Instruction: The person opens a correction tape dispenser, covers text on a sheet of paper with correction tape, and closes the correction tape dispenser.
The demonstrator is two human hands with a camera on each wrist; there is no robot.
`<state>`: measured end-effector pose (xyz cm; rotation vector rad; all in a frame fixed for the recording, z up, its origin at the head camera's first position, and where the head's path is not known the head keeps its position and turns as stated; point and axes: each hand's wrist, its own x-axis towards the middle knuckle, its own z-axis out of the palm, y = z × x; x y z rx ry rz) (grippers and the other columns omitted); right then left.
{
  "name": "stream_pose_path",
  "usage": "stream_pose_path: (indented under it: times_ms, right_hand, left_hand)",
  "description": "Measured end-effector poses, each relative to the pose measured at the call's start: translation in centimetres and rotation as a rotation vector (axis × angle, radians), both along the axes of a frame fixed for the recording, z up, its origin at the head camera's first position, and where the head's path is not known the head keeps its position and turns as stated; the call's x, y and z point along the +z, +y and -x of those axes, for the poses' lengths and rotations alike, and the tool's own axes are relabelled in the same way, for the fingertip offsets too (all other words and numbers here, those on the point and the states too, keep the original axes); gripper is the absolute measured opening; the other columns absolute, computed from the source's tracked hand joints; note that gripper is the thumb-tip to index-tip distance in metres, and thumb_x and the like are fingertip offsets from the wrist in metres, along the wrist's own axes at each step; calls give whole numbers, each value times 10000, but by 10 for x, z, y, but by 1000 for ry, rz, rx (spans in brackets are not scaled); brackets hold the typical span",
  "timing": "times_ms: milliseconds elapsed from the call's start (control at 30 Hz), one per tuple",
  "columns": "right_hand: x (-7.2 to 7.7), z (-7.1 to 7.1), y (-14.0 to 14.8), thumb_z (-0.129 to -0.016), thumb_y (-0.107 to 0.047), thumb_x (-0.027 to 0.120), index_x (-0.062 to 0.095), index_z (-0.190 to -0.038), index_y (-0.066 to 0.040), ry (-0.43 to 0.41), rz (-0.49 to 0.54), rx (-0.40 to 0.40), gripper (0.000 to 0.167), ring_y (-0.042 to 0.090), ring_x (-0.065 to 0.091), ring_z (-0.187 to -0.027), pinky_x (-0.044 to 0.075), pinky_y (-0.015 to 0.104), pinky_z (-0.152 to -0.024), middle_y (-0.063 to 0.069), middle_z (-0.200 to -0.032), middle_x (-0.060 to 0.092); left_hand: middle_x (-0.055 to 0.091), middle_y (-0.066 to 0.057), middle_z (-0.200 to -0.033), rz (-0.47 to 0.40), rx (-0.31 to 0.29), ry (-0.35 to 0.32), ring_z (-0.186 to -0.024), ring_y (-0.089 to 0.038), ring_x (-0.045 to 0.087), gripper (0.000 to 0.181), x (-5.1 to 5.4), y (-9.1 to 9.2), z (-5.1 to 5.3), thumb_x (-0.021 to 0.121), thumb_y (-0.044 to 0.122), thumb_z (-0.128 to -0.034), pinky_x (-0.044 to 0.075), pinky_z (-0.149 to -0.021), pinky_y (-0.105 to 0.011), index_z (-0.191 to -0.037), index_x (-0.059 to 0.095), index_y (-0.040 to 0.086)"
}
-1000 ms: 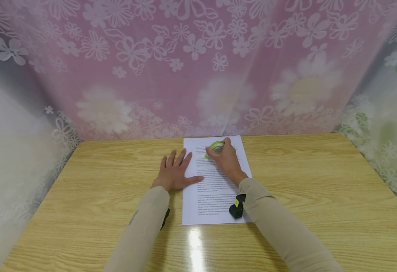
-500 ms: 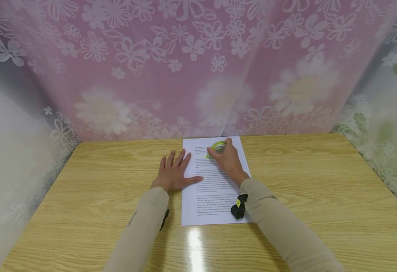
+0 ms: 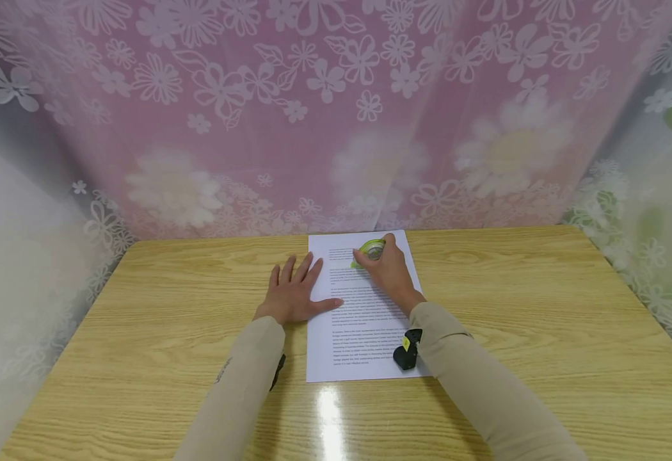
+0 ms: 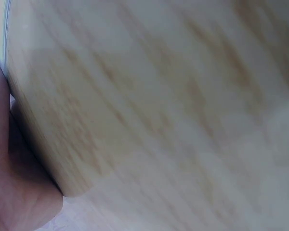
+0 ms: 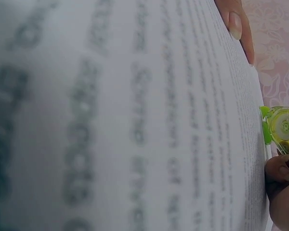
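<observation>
A printed sheet of paper [image 3: 365, 317] lies on the wooden table, its far edge near the curtain. My left hand [image 3: 292, 296] rests with spread fingers across the sheet's left edge, thumb and fingertips on the paper. Near the top of the page my right hand [image 3: 392, 274] pinches a green correction tape [image 3: 374, 249] between thumb and fingers. In the right wrist view the correction tape [image 5: 283, 126] shows a clear yellow-green case, with its green tip end at the paper. The left wrist view holds mostly blurred tabletop and part of my left hand [image 4: 26, 192].
The wooden table [image 3: 514, 307] spreads out on both sides of the sheet. A pink flowered curtain [image 3: 290, 147] hangs along the back edge. Paler curtains hang left and right. A black wrist camera [image 3: 406, 352] sits under my right sleeve, over the sheet's lower right.
My right hand has slid the correction tape slightly to the right along the upper lines of text. The left hand has stayed in place on the sheet.
</observation>
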<state>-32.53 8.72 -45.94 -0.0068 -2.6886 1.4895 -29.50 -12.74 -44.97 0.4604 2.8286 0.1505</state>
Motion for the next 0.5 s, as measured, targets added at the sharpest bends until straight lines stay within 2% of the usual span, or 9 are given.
stream_pose_path:
  times_ms: [500]
  right_hand:
    - [-2,0,9,-886,-426,662,356,-1215,-6,1,-10,-2,615,261,594,-780,503,359,-656,159,-973,559]
  left_hand:
    - [-58,23,-1594,-6,-2,-6,-1437,-295,-95,983,0,0,0,329,835,-801,-35,-1114,-546,-1549,18,278]
